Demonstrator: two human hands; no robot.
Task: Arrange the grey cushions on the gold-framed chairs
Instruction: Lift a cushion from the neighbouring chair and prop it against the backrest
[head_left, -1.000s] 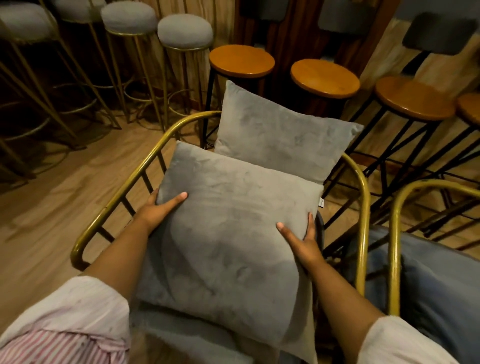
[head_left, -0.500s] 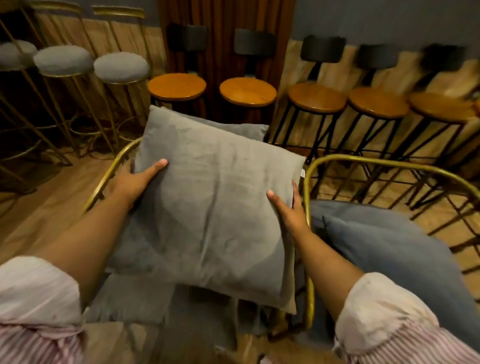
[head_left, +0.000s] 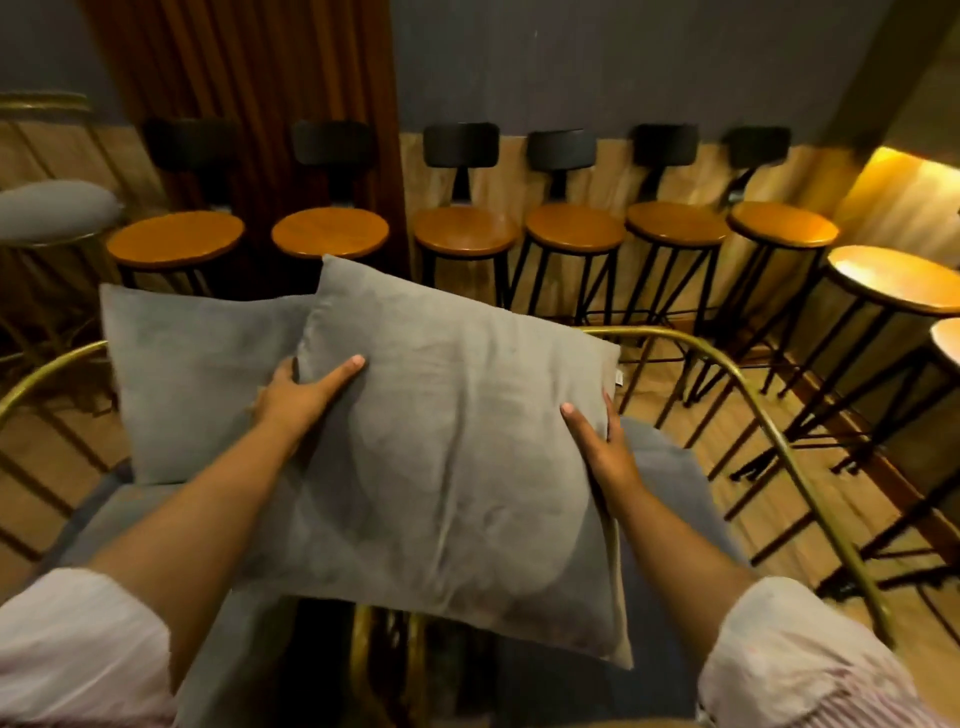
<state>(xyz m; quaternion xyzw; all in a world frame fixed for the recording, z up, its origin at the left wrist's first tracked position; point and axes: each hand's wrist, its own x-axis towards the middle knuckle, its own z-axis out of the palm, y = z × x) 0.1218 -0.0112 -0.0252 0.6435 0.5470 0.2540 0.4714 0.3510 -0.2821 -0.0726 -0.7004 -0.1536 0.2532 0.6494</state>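
Note:
I hold a grey cushion (head_left: 457, 457) up in both hands, above the gap between two gold-framed chairs. My left hand (head_left: 298, 395) grips its left edge and my right hand (head_left: 602, 447) grips its right edge. A second grey cushion (head_left: 192, 374) leans upright against the back of the left chair (head_left: 47, 371). The right chair (head_left: 753, 400) has a curved gold rail and a grey-blue seat pad (head_left: 670, 467), partly hidden by the held cushion.
A row of wooden bar stools (head_left: 571, 228) with black backs lines the far wall. More wooden stools (head_left: 893, 278) stand at the right. A grey padded stool (head_left: 52, 208) stands at the far left. Wooden floor shows around the chairs.
I have lifted the cushion off the left chair and carried it to the right, over the neighbouring chair. My view has swung right with it, uncovering the cushion left behind.

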